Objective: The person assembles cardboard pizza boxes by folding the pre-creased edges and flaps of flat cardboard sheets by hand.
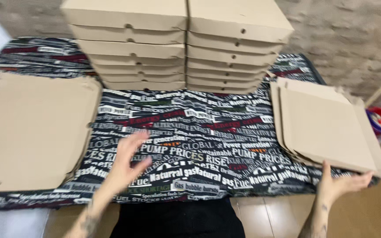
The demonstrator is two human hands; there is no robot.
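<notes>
Right hand (338, 185) grips flat cardboard stack (327, 128) at near edge, thumb up; left hand (126, 163) hovers over printed tablecloth (199, 145), fingers spread, blurred.

Between the left grip (128, 161) and the right grip (338, 185) the patterned surface (199, 145) lies bare, giving open passage. Beyond both grips, two stacks of folded boxes (181, 44) wall off the far side. Left of the left grip lie flat cardboard sheets (31, 132); above the right grip, a second cardboard pile (327, 128).
</notes>
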